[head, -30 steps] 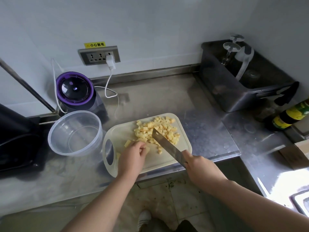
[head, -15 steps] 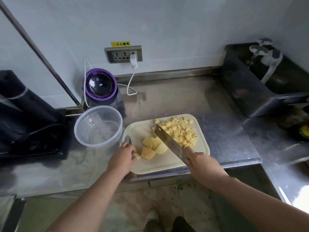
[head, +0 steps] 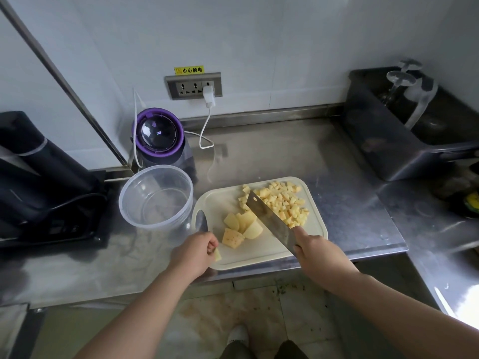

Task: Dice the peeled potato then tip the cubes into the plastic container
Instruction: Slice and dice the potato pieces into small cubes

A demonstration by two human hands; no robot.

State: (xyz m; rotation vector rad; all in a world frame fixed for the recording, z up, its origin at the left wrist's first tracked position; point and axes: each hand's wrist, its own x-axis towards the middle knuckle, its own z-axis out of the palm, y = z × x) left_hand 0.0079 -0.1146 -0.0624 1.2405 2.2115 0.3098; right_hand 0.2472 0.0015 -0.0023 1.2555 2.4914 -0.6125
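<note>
A pale cutting board (head: 269,252) lies at the counter's front edge. A heap of small potato cubes (head: 282,203) covers its far right part. Several larger potato chunks (head: 241,228) sit near its middle. My right hand (head: 315,251) grips the handle of a cleaver (head: 269,218), whose blade slants between the chunks and the cubes. My left hand (head: 197,251) is at the board's near left corner and pinches a small potato piece (head: 217,254). The clear plastic container (head: 155,198) stands empty just left of the board.
A purple-lidded appliance (head: 158,136) stands behind the container, with a white cable (head: 207,125) running to a wall socket. Black equipment (head: 44,182) fills the left. A dark tub (head: 404,130) holding glassware sits at the back right. The counter edge runs just below the board.
My left hand left the cube heap and drew back to the board's near left corner with a small piece. Larger chunks now lie exposed. The camera view shifted left.
</note>
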